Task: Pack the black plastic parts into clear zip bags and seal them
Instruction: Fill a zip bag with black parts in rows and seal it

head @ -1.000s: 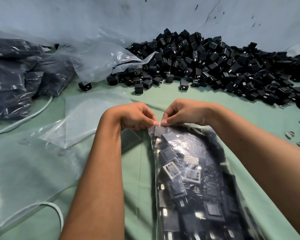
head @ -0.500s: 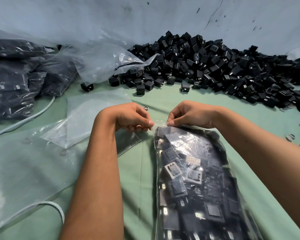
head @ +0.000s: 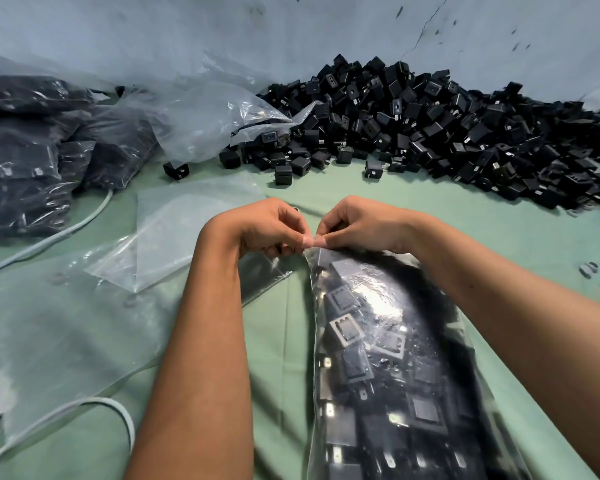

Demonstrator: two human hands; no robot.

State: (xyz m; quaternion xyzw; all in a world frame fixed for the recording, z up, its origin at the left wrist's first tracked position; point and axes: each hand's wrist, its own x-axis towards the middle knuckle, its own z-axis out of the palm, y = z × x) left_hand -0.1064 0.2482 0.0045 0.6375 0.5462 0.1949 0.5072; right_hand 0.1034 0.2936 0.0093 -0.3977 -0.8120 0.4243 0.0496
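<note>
Clear plastic, stuffed tight with black parts: the filled bag [head: 388,358] lies on the green cloth [head: 430,216] at about five o'clock from the centre of the view, its mouth pointing away from the person. The left hand [head: 267,226] and the right hand [head: 357,223] meet fingertip to fingertip at the bag's top left corner, each pinching the zip strip there. Filling looks finished for this bag; the seal appears only begun at that corner, and most of the strip runs hidden under the right hand, so I cannot tell how much is closed. The bag bulges, glossy with glare, the square parts pressed flat against the film.

At nine o'clock lie empty bags [head: 174,230], flat and waiting. At ten o'clock sit packed bags [head: 25,157], stacked dark. From twelve to two o'clock spreads the loose pile [head: 430,123] against the wall, so much of the job remains.
</note>
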